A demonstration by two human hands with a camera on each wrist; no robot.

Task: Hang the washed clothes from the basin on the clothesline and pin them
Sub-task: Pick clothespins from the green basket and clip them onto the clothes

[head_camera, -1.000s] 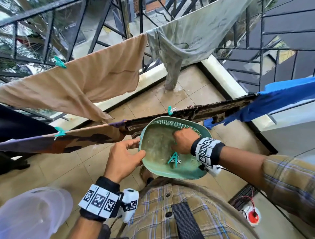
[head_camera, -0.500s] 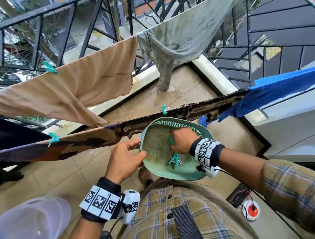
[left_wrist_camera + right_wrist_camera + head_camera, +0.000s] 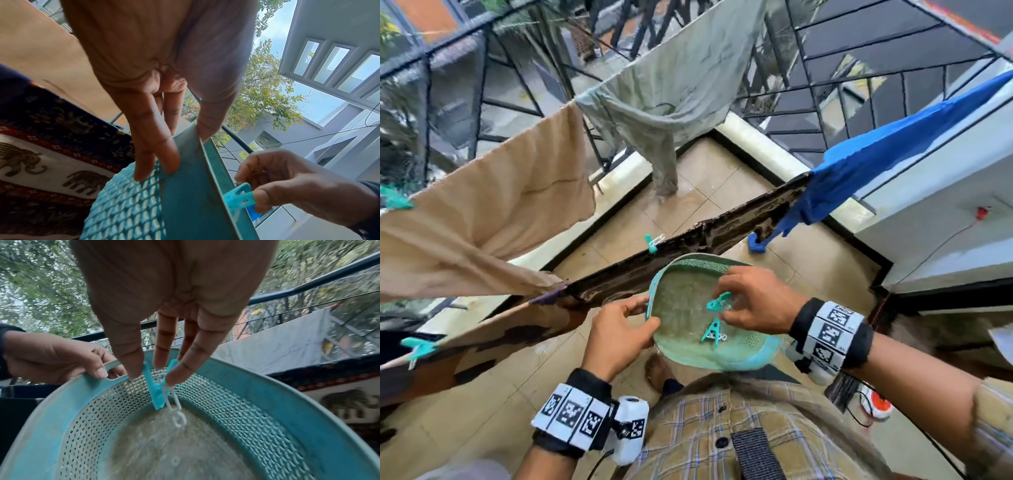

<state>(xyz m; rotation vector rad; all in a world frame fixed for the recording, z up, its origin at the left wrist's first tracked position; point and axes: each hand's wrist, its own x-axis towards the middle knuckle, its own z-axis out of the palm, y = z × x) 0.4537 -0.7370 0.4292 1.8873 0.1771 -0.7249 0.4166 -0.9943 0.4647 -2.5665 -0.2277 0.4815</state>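
Pinching a teal clothespin (image 3: 719, 303) between thumb and fingertips, the right hand (image 3: 758, 303) holds it just above the floor of a teal perforated basket (image 3: 743, 354); in the right wrist view the thumb and a finger press on the peg's two arms, and a small white hook (image 3: 178, 416) dangles from its spring. A second teal clothespin (image 3: 713, 331) lies loose on the basket's floor, close below the held one, toward the near rim. The left hand (image 3: 619, 334) grips the basket at its left rim, thumb over the top edge by the handle slot and fingers spread against the mesh wall outside, so the basket is carried tilted in front of the person's plaid shirt (image 3: 722, 431). Just beyond the basket's far rim a dark elephant-print cloth (image 3: 726, 233) hangs over the clothesline, with a teal peg (image 3: 653, 242) clipped on its top edge and another peg (image 3: 418, 347) far along to the left. At its right end the cloth meets a blue garment (image 3: 893, 154). On a line farther out hang a tan cloth (image 3: 493, 209) and a grey-green garment (image 3: 678, 85), in front of a black metal railing (image 3: 859, 58), above the tiled balcony floor (image 3: 709, 192)
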